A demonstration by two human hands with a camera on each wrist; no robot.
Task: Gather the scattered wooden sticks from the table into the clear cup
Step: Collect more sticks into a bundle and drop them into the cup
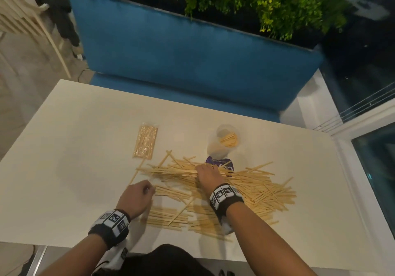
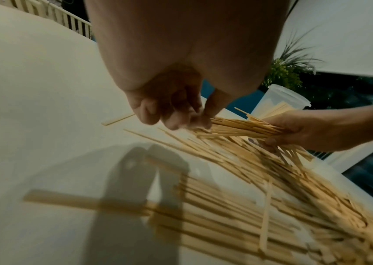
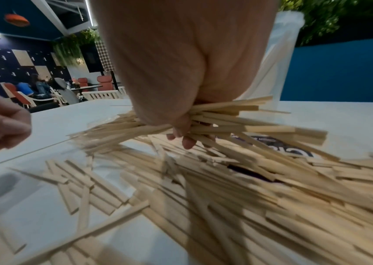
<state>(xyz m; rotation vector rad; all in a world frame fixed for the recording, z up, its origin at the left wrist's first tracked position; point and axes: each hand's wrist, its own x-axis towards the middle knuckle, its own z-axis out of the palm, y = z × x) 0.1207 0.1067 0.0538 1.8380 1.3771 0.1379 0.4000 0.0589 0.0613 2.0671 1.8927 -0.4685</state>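
Clear cup w/ few sticks

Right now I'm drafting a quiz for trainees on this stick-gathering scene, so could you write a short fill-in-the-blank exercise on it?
1. The right hand grips a bundle of wooden ____.
2. The clear cup already holds ____ sticks.
3. The sealed packet of sticks lies to the ____ of the cup in the head view.
4. The purple packaging lies partly ____ the pile.

Missing words: sticks; some; left; under

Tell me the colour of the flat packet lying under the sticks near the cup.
Purple with pale lettering: the packet shows best in the head view, partly covered by sticks.
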